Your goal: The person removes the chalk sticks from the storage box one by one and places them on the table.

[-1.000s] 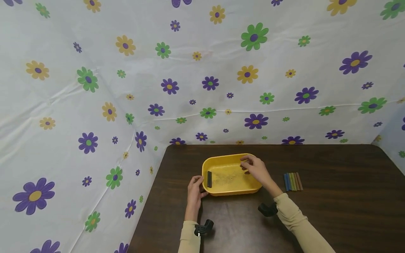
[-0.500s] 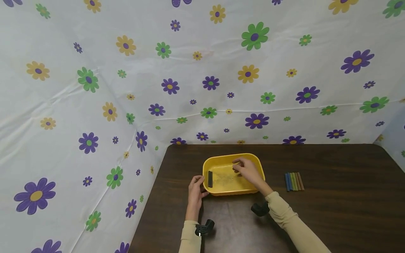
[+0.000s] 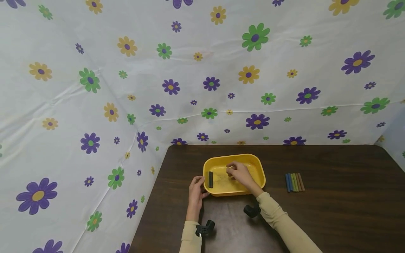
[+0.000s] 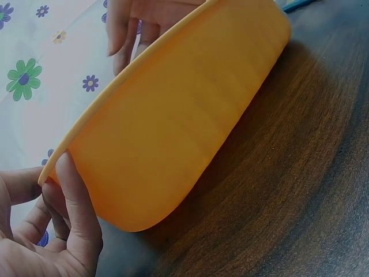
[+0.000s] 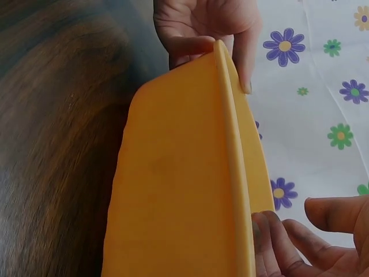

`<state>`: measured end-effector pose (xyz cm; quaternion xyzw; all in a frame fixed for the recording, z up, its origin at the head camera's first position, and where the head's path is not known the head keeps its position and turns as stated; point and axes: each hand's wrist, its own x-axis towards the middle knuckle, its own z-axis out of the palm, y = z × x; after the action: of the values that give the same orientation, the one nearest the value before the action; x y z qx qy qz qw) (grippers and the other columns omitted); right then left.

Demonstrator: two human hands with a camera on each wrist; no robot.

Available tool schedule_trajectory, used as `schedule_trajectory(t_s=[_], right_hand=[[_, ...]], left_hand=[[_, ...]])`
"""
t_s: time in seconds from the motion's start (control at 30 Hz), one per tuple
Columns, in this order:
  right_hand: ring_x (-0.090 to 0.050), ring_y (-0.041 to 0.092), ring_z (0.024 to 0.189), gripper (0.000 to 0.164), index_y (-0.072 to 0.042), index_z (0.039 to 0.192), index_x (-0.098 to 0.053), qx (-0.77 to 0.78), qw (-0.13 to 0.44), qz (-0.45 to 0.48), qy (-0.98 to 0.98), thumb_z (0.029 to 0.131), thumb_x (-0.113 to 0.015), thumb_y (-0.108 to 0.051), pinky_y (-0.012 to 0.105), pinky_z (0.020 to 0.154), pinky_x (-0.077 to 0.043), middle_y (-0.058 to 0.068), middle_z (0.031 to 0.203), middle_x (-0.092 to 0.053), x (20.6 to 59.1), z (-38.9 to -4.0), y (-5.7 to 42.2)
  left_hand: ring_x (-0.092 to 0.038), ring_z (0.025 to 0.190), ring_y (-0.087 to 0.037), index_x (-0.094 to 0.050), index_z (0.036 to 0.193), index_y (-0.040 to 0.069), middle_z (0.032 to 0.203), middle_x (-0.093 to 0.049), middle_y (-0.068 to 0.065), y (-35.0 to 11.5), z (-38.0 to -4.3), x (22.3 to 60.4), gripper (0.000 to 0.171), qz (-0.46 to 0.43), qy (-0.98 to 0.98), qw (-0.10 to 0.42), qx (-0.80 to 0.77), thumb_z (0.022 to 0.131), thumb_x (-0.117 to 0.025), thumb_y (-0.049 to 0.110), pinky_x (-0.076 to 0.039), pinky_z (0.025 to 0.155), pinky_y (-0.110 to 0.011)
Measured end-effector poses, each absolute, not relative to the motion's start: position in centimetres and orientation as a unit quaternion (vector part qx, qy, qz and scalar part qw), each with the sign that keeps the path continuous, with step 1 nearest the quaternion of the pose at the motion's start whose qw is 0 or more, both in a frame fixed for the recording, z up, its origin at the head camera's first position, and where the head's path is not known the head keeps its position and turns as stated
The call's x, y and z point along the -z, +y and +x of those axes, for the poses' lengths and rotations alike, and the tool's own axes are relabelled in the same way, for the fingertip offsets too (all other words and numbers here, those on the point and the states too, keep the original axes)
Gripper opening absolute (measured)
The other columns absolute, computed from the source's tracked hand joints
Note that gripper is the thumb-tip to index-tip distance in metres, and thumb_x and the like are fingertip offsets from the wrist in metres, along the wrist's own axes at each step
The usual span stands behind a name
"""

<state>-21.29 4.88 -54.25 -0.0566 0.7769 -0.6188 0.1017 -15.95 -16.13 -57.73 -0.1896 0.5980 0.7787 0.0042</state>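
Note:
My left hand (image 3: 195, 192) pinches the left end of a shallow yellow plastic tray (image 3: 234, 193), thumb on the outer wall and fingers at the rim, as the left wrist view shows. Two short black sticks (image 3: 210, 179), chalk-like in shape, lie side by side on the tray floor near its left end. Over the middle of the tray is my right hand (image 3: 242, 175), its fingers bent down past the rim. In the right wrist view its thumb stands apart from the fingers (image 5: 277, 242), and nothing shows between them.
Right of the tray, several chalk-like sticks (image 3: 294, 182) in blue, green, yellowish and brown lie in a row on the dark wooden table (image 3: 341, 203). A white flower-print sheet (image 3: 190, 70) hangs behind and to the left of the table.
My right hand has moved left across the tray, from its right part to the middle. The left hand, the tray and the sticks have stayed in place.

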Motion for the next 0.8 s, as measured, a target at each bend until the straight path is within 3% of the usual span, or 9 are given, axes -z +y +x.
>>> schedule_trajectory(t_s=[0.3, 0.6, 0.8], right_hand=[[-0.070, 0.042, 0.094, 0.029, 0.012, 0.123, -0.064, 0.621, 0.107, -0.050, 0.775, 0.101, -0.061, -0.007, 0.051, 0.080, -0.059, 0.026, 0.101, -0.069, 54.6, -21.2, 3.0], [-0.072, 0.038, 0.089, 0.030, 0.012, 0.124, -0.062, 0.634, 0.127, -0.029, 0.763, 0.101, -0.061, -0.006, 0.048, 0.076, -0.060, 0.027, 0.104, -0.070, 55.2, -21.3, 1.9], [-0.073, 0.040, 0.089, 0.033, 0.014, 0.127, -0.058, 0.654, 0.162, -0.005, 0.739, 0.100, -0.062, -0.004, 0.045, 0.070, -0.062, 0.031, 0.106, -0.068, 55.4, -21.4, 1.2]], left_hand=[[-0.060, 0.072, -0.015, -0.057, 0.119, -0.005, 0.093, -0.062, -0.011, -15.5, -14.6, 55.1, 0.026, -0.182, 0.606, 0.000, -0.774, 0.105, -0.060, 0.017, -0.054, 0.061, -0.030], [-0.059, 0.071, -0.013, -0.061, 0.115, 0.007, 0.095, -0.061, -0.006, -15.9, -16.0, 58.3, 0.023, -0.202, 0.603, -0.005, -0.772, 0.104, -0.063, 0.027, -0.052, 0.059, -0.030], [-0.059, 0.071, -0.013, -0.059, 0.118, 0.002, 0.094, -0.062, -0.007, -16.0, -15.8, 58.1, 0.026, -0.191, 0.603, -0.003, -0.774, 0.105, -0.062, 0.025, -0.053, 0.060, -0.030]])
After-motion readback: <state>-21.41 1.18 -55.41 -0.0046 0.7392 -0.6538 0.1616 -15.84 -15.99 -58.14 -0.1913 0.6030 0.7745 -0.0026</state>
